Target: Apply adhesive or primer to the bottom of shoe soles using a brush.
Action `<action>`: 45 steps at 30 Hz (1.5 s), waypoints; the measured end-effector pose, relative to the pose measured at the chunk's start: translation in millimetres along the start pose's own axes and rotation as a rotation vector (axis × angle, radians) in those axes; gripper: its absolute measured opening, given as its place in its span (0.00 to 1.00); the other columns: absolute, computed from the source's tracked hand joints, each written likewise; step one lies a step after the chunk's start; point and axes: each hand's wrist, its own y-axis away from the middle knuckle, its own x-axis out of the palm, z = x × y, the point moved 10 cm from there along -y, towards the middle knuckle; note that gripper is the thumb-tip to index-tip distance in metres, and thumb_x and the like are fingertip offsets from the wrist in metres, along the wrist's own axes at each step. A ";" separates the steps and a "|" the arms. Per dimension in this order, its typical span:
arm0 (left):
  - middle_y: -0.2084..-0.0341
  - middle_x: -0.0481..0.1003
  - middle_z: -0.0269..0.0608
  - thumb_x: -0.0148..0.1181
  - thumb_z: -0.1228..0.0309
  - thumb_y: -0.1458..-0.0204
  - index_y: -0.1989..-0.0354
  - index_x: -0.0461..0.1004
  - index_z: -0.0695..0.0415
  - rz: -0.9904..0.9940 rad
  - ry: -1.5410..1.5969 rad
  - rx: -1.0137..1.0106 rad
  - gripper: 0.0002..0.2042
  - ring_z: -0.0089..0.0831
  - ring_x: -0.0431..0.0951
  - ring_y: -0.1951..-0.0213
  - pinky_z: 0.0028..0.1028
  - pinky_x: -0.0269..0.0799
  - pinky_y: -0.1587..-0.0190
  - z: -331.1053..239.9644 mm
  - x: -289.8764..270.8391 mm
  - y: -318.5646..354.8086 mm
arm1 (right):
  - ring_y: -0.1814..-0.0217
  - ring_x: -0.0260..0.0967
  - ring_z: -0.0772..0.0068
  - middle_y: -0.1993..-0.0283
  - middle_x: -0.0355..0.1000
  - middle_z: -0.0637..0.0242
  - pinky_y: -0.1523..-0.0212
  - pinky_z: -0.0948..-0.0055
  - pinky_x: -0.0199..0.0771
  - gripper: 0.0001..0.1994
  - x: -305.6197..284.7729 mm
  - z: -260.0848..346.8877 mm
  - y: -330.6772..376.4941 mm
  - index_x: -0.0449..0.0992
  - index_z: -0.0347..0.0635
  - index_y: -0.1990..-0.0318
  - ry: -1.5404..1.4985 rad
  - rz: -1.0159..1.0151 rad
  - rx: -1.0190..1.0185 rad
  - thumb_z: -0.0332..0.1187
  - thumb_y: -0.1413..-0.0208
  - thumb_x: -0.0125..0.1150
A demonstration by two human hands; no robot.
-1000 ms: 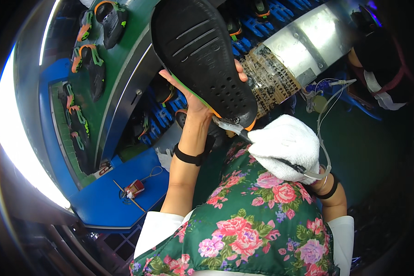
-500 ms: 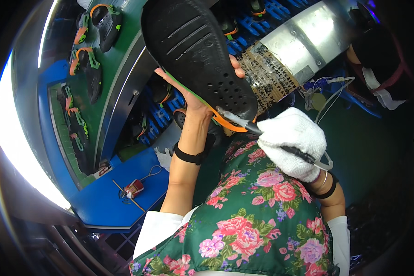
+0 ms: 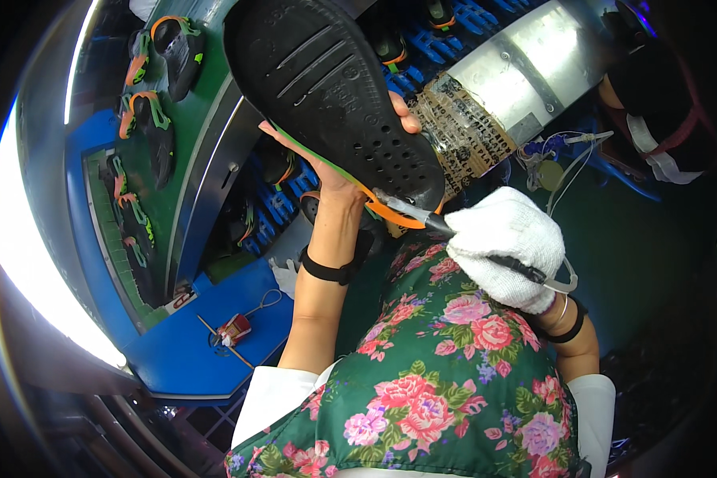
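My left hand (image 3: 334, 177) is wrapped round a large black shoe sole (image 3: 327, 88) with slots at its heel part and small holes at its forefoot. An orange and green edge shows along its near side. Much of the hand is hidden behind the sole; a few fingertips show at its right side. In a white knit glove, my right hand (image 3: 506, 251) is closed round a black-handled brush tool (image 3: 440, 224) with a thin clear tube behind it. Its pale tip rests on the sole's near edge by the orange band.
At the left, a green conveyor belt (image 3: 195, 119) carries several black shoes with orange and green straps. A blue table (image 3: 171, 350) holds a small red container (image 3: 235, 328) and a stick. Ahead are blue racks (image 3: 478, 24) with shoes and a metal duct (image 3: 534, 60) wrapped in printed tape.
The sole has shifted a little to the left in my left hand. The brush tip still touches its near edge. On the belt, the shoes have moved slightly toward me.
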 end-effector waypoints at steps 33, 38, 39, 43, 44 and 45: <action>0.58 0.76 0.61 0.27 0.09 0.68 0.37 0.64 0.64 -0.226 -0.248 -0.123 0.67 0.49 0.79 0.59 0.43 0.77 0.56 1.5 8.6 -1.7 | 0.63 0.79 0.59 0.61 0.83 0.59 0.61 0.66 0.78 0.11 2.5 -1.9 2.2 0.85 0.43 0.67 0.054 0.133 -0.101 0.22 0.60 0.77; 0.59 0.76 0.61 0.26 0.09 0.67 0.35 0.64 0.63 -0.283 -0.312 -0.136 0.67 0.49 0.80 0.60 0.44 0.77 0.56 2.8 3.2 -2.6 | 0.64 0.79 0.60 0.60 0.83 0.59 0.61 0.66 0.78 0.11 -6.2 -8.4 3.8 0.85 0.43 0.67 0.036 0.102 -0.073 0.22 0.60 0.77; 0.58 0.76 0.61 0.26 0.10 0.66 0.35 0.64 0.63 -0.275 -0.310 -0.131 0.67 0.49 0.80 0.60 0.44 0.77 0.56 2.8 2.3 -2.3 | 0.64 0.79 0.60 0.60 0.83 0.59 0.61 0.66 0.78 0.11 -6.6 -9.0 3.4 0.85 0.43 0.67 0.034 0.102 -0.073 0.22 0.60 0.77; 0.58 0.76 0.61 0.26 0.09 0.67 0.36 0.64 0.63 -0.100 -0.175 -0.118 0.67 0.49 0.80 0.59 0.45 0.78 0.56 7.7 13.3 -12.0 | 0.64 0.79 0.60 0.60 0.83 0.59 0.62 0.67 0.78 0.11 -6.1 -6.4 0.1 0.85 0.42 0.66 0.074 0.105 -0.111 0.22 0.61 0.77; 0.58 0.76 0.61 0.27 0.09 0.67 0.36 0.65 0.63 -0.106 -0.177 -0.123 0.67 0.49 0.80 0.59 0.45 0.78 0.56 8.1 12.8 -12.3 | 0.64 0.79 0.60 0.60 0.83 0.59 0.62 0.67 0.78 0.11 -5.2 -6.5 0.1 0.85 0.42 0.66 0.070 0.103 -0.119 0.22 0.60 0.76; 0.58 0.76 0.60 0.28 0.09 0.67 0.36 0.65 0.62 -0.111 -0.180 -0.126 0.67 0.49 0.80 0.59 0.44 0.78 0.56 8.2 12.4 -12.3 | 0.64 0.79 0.60 0.60 0.83 0.59 0.62 0.67 0.78 0.11 -5.1 -7.4 0.7 0.85 0.42 0.66 0.070 0.104 -0.119 0.22 0.60 0.76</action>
